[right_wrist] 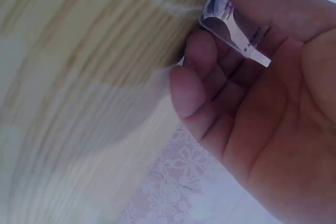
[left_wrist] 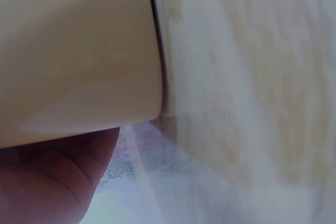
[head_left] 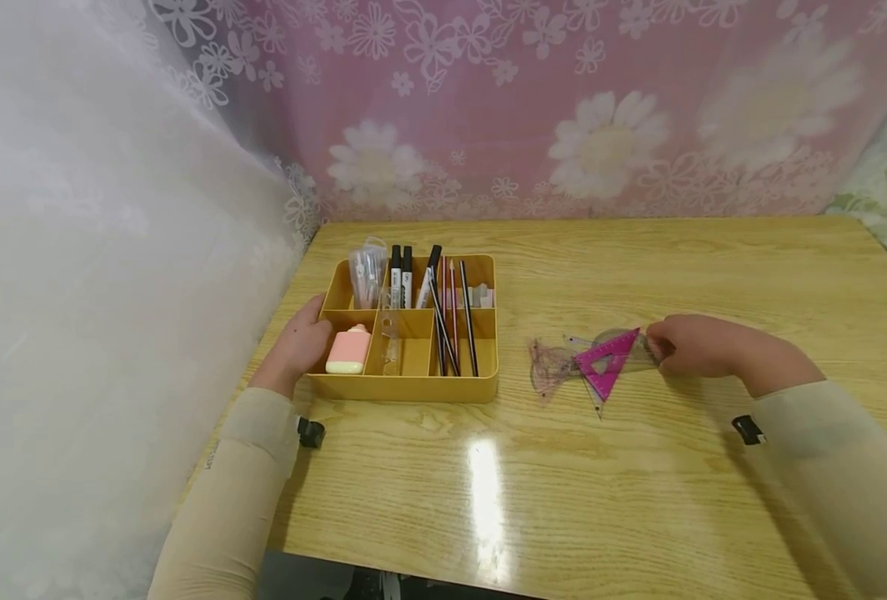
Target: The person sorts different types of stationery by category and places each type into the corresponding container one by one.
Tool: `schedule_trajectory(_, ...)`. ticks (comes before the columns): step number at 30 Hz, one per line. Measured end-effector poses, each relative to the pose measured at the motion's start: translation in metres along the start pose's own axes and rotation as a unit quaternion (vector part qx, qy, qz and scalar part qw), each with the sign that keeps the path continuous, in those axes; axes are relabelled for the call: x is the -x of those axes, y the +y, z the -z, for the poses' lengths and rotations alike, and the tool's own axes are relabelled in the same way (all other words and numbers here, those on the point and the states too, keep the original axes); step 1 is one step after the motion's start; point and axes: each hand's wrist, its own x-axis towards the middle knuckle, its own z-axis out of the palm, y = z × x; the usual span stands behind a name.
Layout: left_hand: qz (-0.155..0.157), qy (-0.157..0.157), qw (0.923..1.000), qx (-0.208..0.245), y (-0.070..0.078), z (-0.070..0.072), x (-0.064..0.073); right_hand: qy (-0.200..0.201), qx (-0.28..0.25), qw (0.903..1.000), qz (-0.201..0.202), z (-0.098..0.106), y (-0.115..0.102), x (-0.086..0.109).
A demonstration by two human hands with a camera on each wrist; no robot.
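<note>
A yellow divided desk organizer [head_left: 406, 387] stands on the left part of the table. My left hand [head_left: 303, 342] grips its left wall near the rim; the left wrist view shows the hand [left_wrist: 52, 177] against the box wall [left_wrist: 84, 66], some fingers hidden. To the right, my right hand [head_left: 702, 348] pinches the end of a clear plastic ruler [head_left: 641, 357] low over the table. A pink set square [head_left: 610, 363] lies across the ruler, with other clear drawing tools [head_left: 551, 367] beside it. The right wrist view shows printed clear plastic [right_wrist: 231, 27] between thumb and curled fingers.
Compartments hold black markers [head_left: 407, 279], pencils [head_left: 469, 321], a clear pouch [head_left: 368, 279], a pink-and-cream bottle [head_left: 349, 350] and a clear strip [head_left: 390, 333]. Flowered curtain [head_left: 481, 108] hangs behind the wooden table [head_left: 601, 492]; pale sheeting [head_left: 113, 250] hangs at left.
</note>
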Motion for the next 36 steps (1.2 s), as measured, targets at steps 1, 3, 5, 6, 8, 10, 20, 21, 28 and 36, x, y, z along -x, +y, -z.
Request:
schedule_trajectory(1, 0.001, 0.0, 1.0, 0.001, 0.0, 0.0, 0.0, -0.005, -0.001, 1.0, -0.001, 0.001, 0.0, 0.001)
schedule_trajectory(3, 0.002, 0.0, 1.0, 0.002, 0.0, -0.001, 0.0, -0.013, -0.006, 0.9999, -0.005, 0.003, 0.001, 0.004)
schedule_trajectory(5, 0.005, 0.0, 1.0, 0.004, 0.0, -0.001, -0.001, -0.015, -0.017, 0.9997, -0.007, 0.006, 0.0, 0.007)
schedule_trajectory(6, 0.007, 0.001, 1.0, 0.004, 0.0, -0.001, -0.001, -0.014, -0.023, 0.9996, -0.005, 0.009, -0.002, 0.008)
schedule_trajectory(8, 0.009, 0.003, 0.9999, 0.003, 0.0, -0.001, -0.001, -0.007, -0.036, 0.9993, 0.0, 0.014, -0.006, 0.011)
schedule_trajectory(10, 0.012, 0.003, 0.9999, 0.006, -0.001, -0.001, 0.0, 0.0, -0.05, 0.9988, 0.006, 0.021, -0.013, 0.012)
schedule_trajectory(20, 0.016, 0.003, 0.9999, 0.001, -0.001, 0.0, 0.002, 0.043, -0.071, 0.9943, 0.068, 0.046, -0.059, 0.009)
schedule_trajectory(21, 0.014, 0.002, 0.9999, 0.003, -0.001, 0.0, 0.002, 0.044, -0.072, 0.9939, 0.072, 0.047, -0.065, 0.008)
schedule_trajectory(28, 0.008, 0.004, 1.0, 0.004, -0.001, 0.0, 0.001, 0.055, -0.058, 0.9902, 0.115, 0.051, -0.096, -0.002)
schedule_trajectory(36, 0.007, 0.006, 1.0, 0.003, 0.001, 0.001, 0.0, 0.103, -0.066, 0.9817, 0.146, 0.057, -0.139, -0.024)
